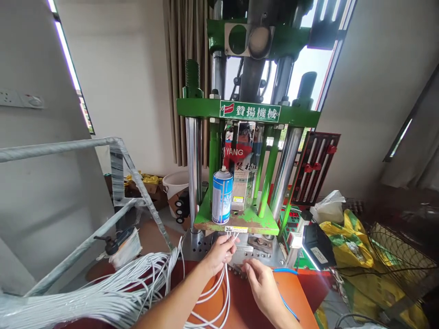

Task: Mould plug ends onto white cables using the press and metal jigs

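My left hand (221,253) is closed around white cables (226,285). Their thin split ends poke up past my fingertips, just under the front edge of the green press plate (254,224). Lower right, my right hand (262,285) is curled above the orange tabletop (291,292). Its fingertips reach a dark metal strip (237,270); whatever lies inside the fingers is hidden. Behind both hands, a metal mould block (260,244) rests on the machine's bed. A blue and white spray can (222,196) stands upright on the green plate.
A large bundle of white cables (113,288) lies at left beside a wrapped metal frame (78,251). The press's steel columns (194,169) rise behind the hands. A blue hose (286,270) passes on the right, near yellow bags (346,242) and a lit control box (293,217).
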Motion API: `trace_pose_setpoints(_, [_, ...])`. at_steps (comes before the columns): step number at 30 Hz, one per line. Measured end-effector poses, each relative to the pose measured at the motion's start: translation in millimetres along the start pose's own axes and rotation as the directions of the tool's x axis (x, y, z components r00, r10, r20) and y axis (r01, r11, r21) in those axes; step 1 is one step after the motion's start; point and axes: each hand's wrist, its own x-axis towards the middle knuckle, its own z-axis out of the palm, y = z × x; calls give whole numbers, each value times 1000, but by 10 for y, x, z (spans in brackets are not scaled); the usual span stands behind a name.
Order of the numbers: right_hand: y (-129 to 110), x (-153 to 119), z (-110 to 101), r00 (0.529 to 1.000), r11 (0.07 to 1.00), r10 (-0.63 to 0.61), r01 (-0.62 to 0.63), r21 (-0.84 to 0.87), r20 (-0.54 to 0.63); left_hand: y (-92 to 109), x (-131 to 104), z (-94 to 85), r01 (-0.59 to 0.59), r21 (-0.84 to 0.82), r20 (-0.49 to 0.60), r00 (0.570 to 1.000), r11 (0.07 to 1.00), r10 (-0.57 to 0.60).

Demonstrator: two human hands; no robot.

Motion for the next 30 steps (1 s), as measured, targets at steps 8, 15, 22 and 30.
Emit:
trace_pose_setpoints(8, [49, -6, 11, 1000, 1000, 4, -5, 9, 14, 2, 4, 3, 1, 8, -3, 1000, 1000, -1])
trace_pose_setpoints(15, [-7, 6, -24, 999, 1000, 0, 0, -8, 34, 23, -5, 5, 10, 6, 12, 1000, 1000, -10])
trace_pose_setpoints(22, [73, -19, -46, 999, 999, -27, 27, -32, 27, 35, -18, 12, 7, 0, 16, 1000, 1000, -7])
trace_pose_setpoints(30, [254, 608, -220, 967, 897, -247, 200, -394, -70, 34, 0, -7, 47, -21, 36, 998, 999, -47])
